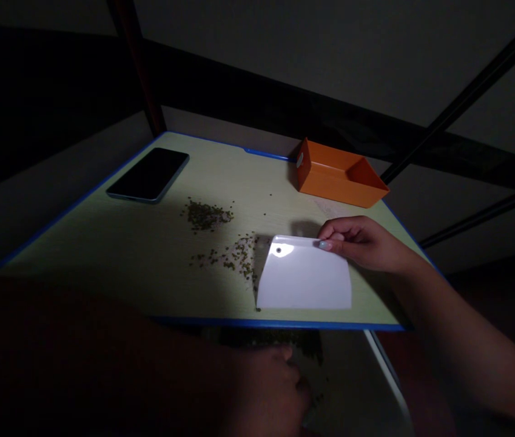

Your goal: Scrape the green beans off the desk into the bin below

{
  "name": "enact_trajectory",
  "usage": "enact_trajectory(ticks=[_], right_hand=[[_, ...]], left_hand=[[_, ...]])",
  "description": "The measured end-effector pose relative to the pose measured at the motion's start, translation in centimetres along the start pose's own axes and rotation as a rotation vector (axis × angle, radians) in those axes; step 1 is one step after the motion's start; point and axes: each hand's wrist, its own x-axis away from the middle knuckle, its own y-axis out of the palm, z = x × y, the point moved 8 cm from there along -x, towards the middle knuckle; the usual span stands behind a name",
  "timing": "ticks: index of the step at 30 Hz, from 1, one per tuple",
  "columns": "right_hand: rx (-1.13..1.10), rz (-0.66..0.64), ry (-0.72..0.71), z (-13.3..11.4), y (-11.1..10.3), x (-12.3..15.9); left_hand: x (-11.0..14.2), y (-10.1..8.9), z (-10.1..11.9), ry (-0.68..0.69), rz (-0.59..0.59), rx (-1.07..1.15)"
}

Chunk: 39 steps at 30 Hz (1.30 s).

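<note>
My right hand [361, 244] is closed, thumb and fingers pinching the top edge of a white flat scraper [305, 276]. The scraper leans over the table near its front edge, a small hole at its upper left corner. Small greenish grains [240, 255] lie scattered just left of it, and a denser pile of grains [205, 215] sits farther back. Below the table edge, in deep shadow, my left hand [275, 388] has curled fingers; what they hold, if anything, is hidden. Beside it, more dark grains [314, 347] lie in a light-rimmed container [389, 376].
A pale yellow-green table [121, 243] with blue edging fills the middle. At its back right stands an orange open box [343, 182]. A dark-screened phone [150, 175] lies at the back left. A wall with dark bands rises behind.
</note>
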Motion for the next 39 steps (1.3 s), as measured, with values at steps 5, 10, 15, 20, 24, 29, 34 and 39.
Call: enact_trajectory(ticks=[5,10,15,20,24,29,34,39], right_hand=[[0.004,-0.029,0.002,0.1,0.1,0.1],[0.000,-0.006,0.020,0.2,0.0,0.1],[-0.003,-0.046,0.038,0.5,0.6,0.0],[-0.018,-0.061,0.027,0.4,0.5,0.1],[-0.012,-0.017,0.028,0.3,-0.2,0.3],[0.011,0.026,0.040,0.0,-0.7,0.3],[0.070,0.298,-0.038,-0.6,-3.9,0.7],[0.117,0.519,-0.057,0.0,-7.3,1.2]], left_hand=[[-0.1,0.5,-0.3,-0.052,-0.053,-0.019],[-0.2,0.9,0.0,-0.041,-0.057,-0.045],[-0.2,1.0,-0.1,-0.012,-0.091,0.005],[-0.4,0.4,-0.6,-0.111,-0.126,0.033],[-0.5,0.2,-0.7,-0.133,-0.149,0.026],[-0.1,0.2,-0.4,-0.079,-0.072,0.053],[0.4,0.3,-0.8,-0.103,0.001,0.077],[0.7,0.5,-1.0,-0.105,0.054,0.119]])
